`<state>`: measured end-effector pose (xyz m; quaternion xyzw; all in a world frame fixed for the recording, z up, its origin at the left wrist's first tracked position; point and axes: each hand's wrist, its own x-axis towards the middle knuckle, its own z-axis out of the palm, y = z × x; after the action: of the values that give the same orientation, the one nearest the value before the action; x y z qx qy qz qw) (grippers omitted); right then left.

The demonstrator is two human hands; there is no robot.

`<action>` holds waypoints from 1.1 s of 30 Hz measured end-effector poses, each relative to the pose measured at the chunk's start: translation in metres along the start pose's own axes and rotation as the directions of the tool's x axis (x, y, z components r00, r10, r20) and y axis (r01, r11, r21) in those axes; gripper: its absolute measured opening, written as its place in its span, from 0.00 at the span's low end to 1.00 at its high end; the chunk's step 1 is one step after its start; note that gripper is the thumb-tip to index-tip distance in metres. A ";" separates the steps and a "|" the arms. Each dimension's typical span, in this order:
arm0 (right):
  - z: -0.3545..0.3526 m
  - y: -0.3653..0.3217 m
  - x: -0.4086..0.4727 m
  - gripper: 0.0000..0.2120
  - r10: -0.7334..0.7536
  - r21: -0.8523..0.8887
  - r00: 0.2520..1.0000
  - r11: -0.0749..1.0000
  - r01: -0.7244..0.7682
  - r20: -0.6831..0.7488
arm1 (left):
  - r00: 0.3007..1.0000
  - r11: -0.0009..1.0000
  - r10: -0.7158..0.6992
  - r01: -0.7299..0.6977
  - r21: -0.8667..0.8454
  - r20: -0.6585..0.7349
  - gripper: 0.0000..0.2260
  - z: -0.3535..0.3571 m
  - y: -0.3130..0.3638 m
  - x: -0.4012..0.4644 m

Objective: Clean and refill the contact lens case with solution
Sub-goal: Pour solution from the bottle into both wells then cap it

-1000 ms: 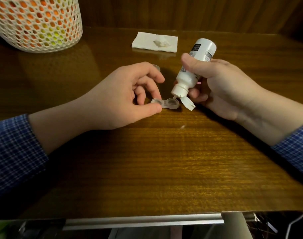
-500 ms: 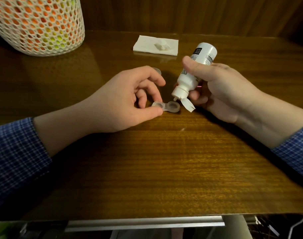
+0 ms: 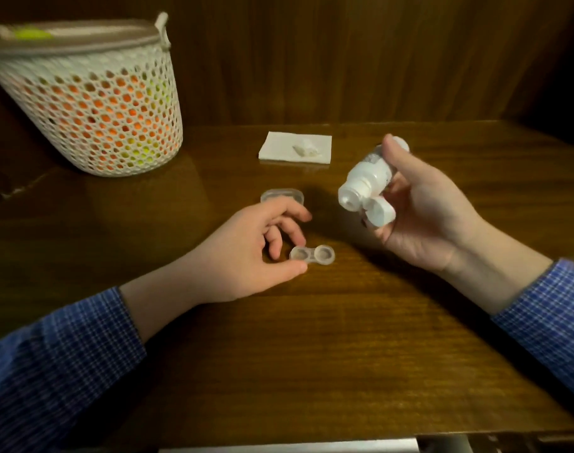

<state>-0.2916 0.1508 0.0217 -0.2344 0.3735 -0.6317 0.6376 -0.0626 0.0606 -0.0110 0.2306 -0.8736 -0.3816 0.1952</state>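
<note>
A clear two-well contact lens case (image 3: pixel 312 255) lies open on the wooden table (image 3: pixel 311 354). My left hand (image 3: pixel 246 250) pinches its left well between thumb and fingers. My right hand (image 3: pixel 422 217) grips a white solution bottle (image 3: pixel 367 181), lifted and tilted with the nozzle pointing toward me, its flip cap (image 3: pixel 380 210) hanging open. The bottle is up and to the right of the case, apart from it. A clear lid piece (image 3: pixel 281 195) lies on the table just behind my left hand.
A white folded tissue (image 3: pixel 295 152) with a small crumpled piece on it lies at the back of the table. A white mesh basket (image 3: pixel 92 109) with orange and green contents stands at the back left. A wooden wall runs behind the table.
My right hand has lifted the bottle up and away to the right from over the case's right well. The camera view has tilted up. My left hand keeps its hold on the case.
</note>
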 end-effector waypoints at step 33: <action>0.004 0.020 -0.002 0.22 0.026 -0.106 0.945 0.994 0.010 0.326 | 0.814 0.568 -0.445 -0.065 -0.820 -0.373 0.09 0.007 0.053 0.043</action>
<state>-0.2754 0.1536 0.0092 -0.3680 0.2965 -0.5606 0.6800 -0.1149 0.0729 0.0321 0.3124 -0.4795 -0.6708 0.4718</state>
